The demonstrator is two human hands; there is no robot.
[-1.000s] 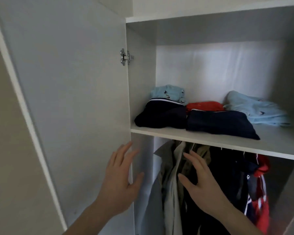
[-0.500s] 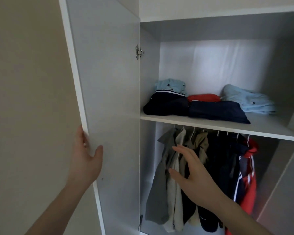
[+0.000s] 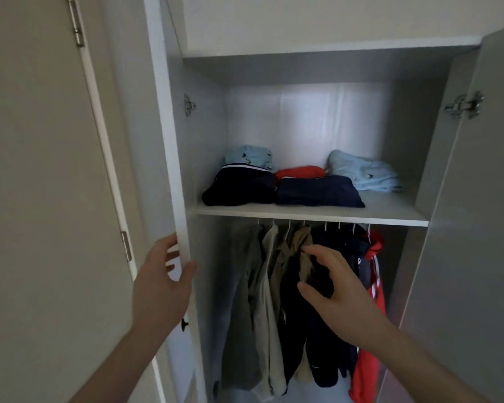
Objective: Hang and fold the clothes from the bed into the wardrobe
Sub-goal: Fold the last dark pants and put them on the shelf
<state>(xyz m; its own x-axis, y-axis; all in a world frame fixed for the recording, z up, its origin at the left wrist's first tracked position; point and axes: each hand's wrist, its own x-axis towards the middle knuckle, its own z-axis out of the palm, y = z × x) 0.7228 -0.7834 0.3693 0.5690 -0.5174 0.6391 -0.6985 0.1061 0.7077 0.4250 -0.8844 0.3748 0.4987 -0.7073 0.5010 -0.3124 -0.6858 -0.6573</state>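
A person's left hand gripped the edge of the white wardrobe's left door, thumb inside, fingers behind. The right hand, fingers loosely spread and holding nothing, hovered before the hanging shirts and jackets under the white shelf. Folded navy, red and pale blue clothes lay on that shelf. The right door stood open.

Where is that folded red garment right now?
On the wardrobe shelf, the red garment lies mid-row behind the navy folded piece, with light blue clothes to its right.
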